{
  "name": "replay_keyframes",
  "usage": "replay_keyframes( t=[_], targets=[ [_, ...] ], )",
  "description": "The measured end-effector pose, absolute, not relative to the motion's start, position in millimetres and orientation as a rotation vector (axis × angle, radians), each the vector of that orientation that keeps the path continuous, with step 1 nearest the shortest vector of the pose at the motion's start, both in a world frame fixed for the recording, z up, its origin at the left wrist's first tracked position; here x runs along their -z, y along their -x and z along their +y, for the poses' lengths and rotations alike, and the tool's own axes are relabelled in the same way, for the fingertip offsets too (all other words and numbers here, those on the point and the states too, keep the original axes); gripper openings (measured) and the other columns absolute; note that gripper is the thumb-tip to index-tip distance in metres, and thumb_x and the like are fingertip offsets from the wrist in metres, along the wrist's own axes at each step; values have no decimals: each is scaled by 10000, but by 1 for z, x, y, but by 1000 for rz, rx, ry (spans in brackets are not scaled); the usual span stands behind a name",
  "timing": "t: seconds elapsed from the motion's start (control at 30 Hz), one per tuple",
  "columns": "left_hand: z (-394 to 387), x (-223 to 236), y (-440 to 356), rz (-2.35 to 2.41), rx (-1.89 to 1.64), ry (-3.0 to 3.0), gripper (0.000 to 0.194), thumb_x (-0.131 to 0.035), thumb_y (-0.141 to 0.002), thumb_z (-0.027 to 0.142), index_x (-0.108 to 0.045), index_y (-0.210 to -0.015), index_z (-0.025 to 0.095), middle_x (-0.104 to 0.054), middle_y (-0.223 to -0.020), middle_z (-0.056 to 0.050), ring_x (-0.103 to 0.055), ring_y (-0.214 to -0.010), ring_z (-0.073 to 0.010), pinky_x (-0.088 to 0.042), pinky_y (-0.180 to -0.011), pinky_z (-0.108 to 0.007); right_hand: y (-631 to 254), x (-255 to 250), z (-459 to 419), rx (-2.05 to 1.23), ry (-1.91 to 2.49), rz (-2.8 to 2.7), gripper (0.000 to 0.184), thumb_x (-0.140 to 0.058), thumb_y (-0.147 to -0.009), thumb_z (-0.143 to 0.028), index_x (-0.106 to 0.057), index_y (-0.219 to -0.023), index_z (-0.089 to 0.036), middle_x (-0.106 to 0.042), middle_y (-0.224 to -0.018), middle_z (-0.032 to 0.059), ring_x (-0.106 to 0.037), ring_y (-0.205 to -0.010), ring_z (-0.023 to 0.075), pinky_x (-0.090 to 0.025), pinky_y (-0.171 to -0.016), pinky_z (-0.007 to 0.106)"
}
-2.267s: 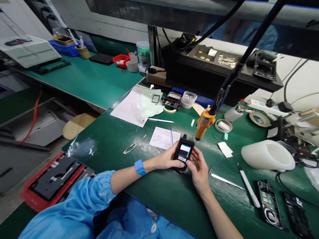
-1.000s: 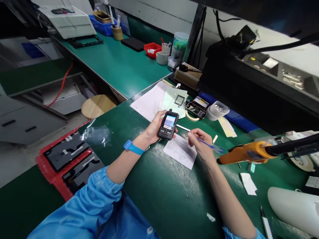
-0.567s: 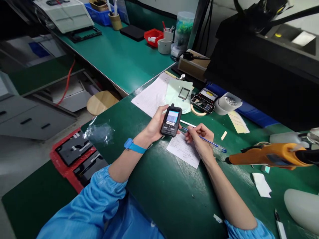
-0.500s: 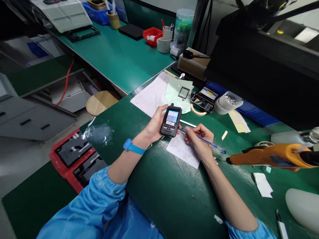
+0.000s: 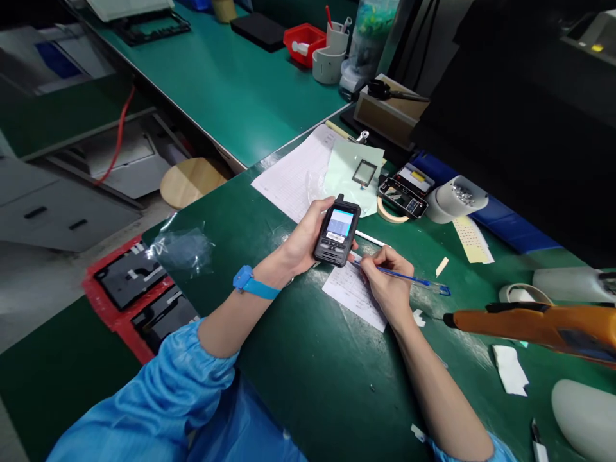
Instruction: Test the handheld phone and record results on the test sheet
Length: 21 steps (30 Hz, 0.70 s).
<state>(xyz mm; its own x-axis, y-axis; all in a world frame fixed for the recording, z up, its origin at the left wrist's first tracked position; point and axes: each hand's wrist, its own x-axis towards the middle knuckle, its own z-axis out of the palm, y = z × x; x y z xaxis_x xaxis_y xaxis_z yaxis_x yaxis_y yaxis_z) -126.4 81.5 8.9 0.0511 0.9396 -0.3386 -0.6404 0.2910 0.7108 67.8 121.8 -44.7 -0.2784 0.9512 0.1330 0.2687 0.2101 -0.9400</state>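
My left hand (image 5: 304, 242) is closed round a black handheld radio (image 5: 337, 231) with a stubby antenna and a lit screen facing up. In my right hand (image 5: 389, 276) a blue pen (image 5: 414, 278) is gripped, its tip end close to the lower edge of the radio. Under both lies a small sheet of handwritten paper (image 5: 353, 296) on the green mat. The right hand rests on that sheet's right side. Just beyond the radio, a white stick (image 5: 369, 238) lies on the mat, partly hidden.
Beyond the hands lie a pale green sheet (image 5: 344, 160) with a small dark frame (image 5: 364, 172), an opened device (image 5: 403, 196) and a tape roll (image 5: 392, 213). An orange tool (image 5: 534, 324) juts in from the right. Crumpled clear plastic (image 5: 181, 250) and a red tray (image 5: 108, 289) are left.
The view has shifted slightly, so most of the bench's far items sit further right. Both hands keep their hold on the radio and pen, with little visible movement.
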Motion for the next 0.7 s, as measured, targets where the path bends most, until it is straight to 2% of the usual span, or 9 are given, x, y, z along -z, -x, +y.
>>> replay_keyframes(
  t=[0.1, 0.2, 0.4, 0.7],
  targets=[
    [81, -9, 127, 883, -1265, -420, 582, -414, -1139, 597, -720, -1273, 120, -795, -837, -106, -825, -741, -237, -710, -735, -324, -68, 45, 122, -1123, 1141, -1710, 426, -748, -825, -398, -393, -620, -284, -469, -540, -70, -433, -535, 126, -345, -553, 290],
    [81, -10, 128, 881, -1264, -421, 569, -398, -1151, 568, -723, -1279, 120, -801, -855, -112, -830, -764, -241, -704, -726, -314, -67, 45, 122, -1104, 1127, -1723, 437, -755, -833, -399, -400, -608, -281, -426, -532, -74, -414, -530, 125, -335, -554, 294],
    [81, -9, 128, 898, -1276, -414, 556, -422, -1151, 579, -725, -1274, 129, -803, -865, -107, -830, -779, -241, -707, -771, -327, -67, 44, 122, -1112, 1146, -1728, 485, -790, -841, -441, -400, -604, -278, -441, -533, -65, -427, -545, 132, -337, -559, 296],
    [79, -9, 127, 919, -1250, -460, 599, -407, -1141, 623, -714, -1282, 129, -801, -854, -109, -821, -721, -245, -685, -682, -316, -67, 48, 122, -1084, 1121, -1726, 471, -796, -842, -418, -414, -607, -275, -413, -545, -74, -394, -544, 125, -306, -563, 301]
  ],
)
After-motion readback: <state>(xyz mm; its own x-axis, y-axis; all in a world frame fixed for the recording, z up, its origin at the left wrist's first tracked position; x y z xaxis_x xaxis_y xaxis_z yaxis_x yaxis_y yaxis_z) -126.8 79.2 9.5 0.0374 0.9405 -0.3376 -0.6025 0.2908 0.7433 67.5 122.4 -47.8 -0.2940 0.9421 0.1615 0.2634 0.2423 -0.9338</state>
